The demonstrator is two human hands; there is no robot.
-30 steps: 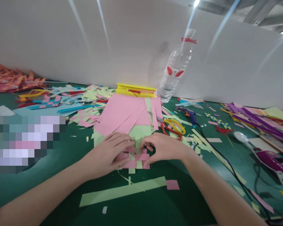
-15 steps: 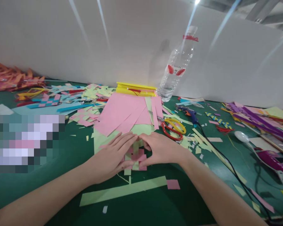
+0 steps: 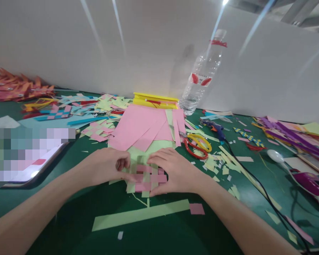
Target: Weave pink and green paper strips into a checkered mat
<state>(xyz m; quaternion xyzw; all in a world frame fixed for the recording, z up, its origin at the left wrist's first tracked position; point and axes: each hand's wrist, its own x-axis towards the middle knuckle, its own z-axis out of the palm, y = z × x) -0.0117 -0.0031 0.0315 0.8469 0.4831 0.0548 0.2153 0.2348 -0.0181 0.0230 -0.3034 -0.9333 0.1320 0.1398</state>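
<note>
A small woven paper mat [image 3: 146,178] of pink and light green strips lies on the table between my hands. My left hand [image 3: 103,166] is at its left edge, fingers loosely curled and the thumb stretched onto the strips, apart from the fingers. My right hand [image 3: 179,171] spans the right side, fingers resting over the upper part and thumb at the lower right edge. A light green sheet [image 3: 138,150] and a pink sheet [image 3: 140,122] lie behind the mat. In front of it are a long green strip [image 3: 140,214] and a pink paper piece [image 3: 197,209].
Scissors [image 3: 198,145] with red and yellow handles lie to the right, by a blue glue gun [image 3: 215,128] with a black cord. A plastic bottle [image 3: 202,76] leans on the wall. A phone [image 3: 39,166], partly pixelated, is at left. Paper scraps [image 3: 114,102] litter the back.
My left hand has moved left off the mat's top, its fingers curling. My right hand's fingers have spread further over the mat, which shows more of its left side now.
</note>
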